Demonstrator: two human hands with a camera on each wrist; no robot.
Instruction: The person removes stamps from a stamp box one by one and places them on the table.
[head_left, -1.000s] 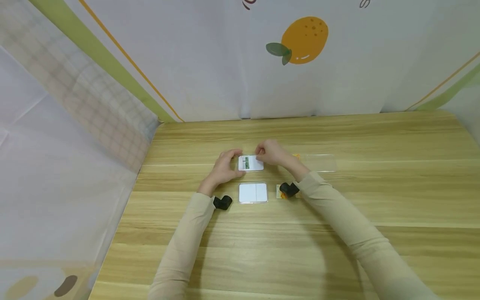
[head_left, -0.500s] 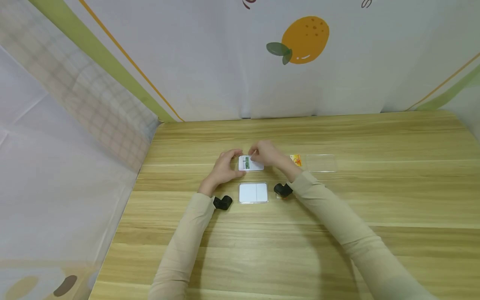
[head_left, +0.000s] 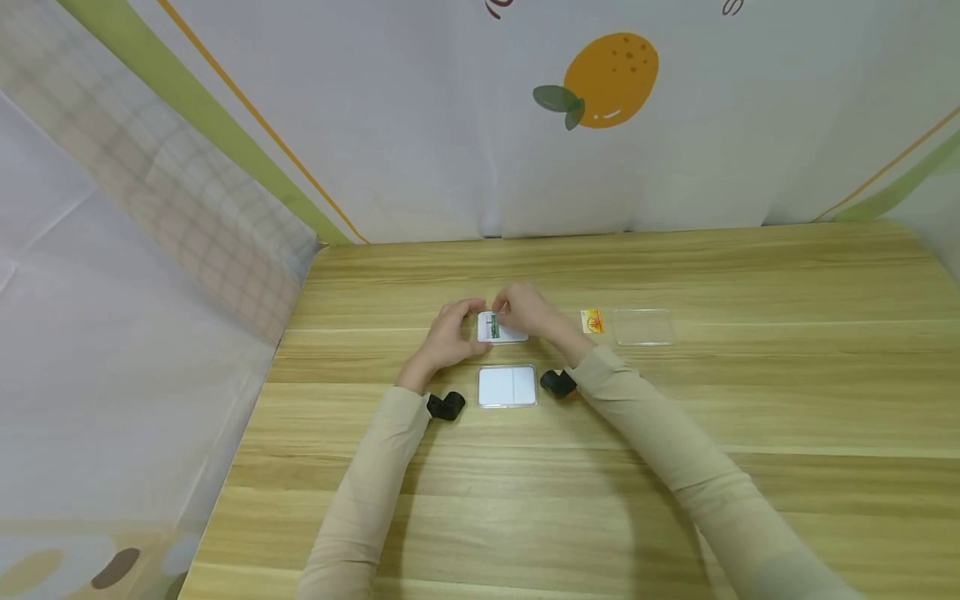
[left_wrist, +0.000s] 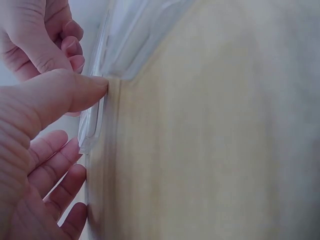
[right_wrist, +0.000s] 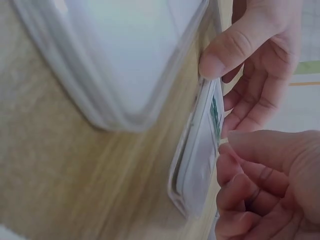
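My left hand (head_left: 447, 336) holds a clear plastic display case (head_left: 517, 335) on the table, thumb on its near edge and fingers at the far edge. A white card fills the case, and a small green stamp-like picture (head_left: 492, 323) lies on the card's left half. Over the card is my right hand (head_left: 529, 312), its fingers curled in. In the right wrist view its thumb and index fingertips come together right at the edge of the green picture (right_wrist: 215, 116); I cannot tell whether they pinch it. A second case (head_left: 495, 386) with a white card lies nearer me.
To the right lie a small yellow-and-red stamp-like piece (head_left: 592, 322) and a clear plastic cover (head_left: 645, 327). An orange piece (head_left: 572, 396) shows partly under the right wrist's black camera mount (head_left: 557, 383). A white curtain (head_left: 420, 125) hangs behind the wooden table (head_left: 525, 500).
My right hand has moved left across the card to the green picture, uncovering the yellow-and-red piece. The left hand has stayed in place on the case.
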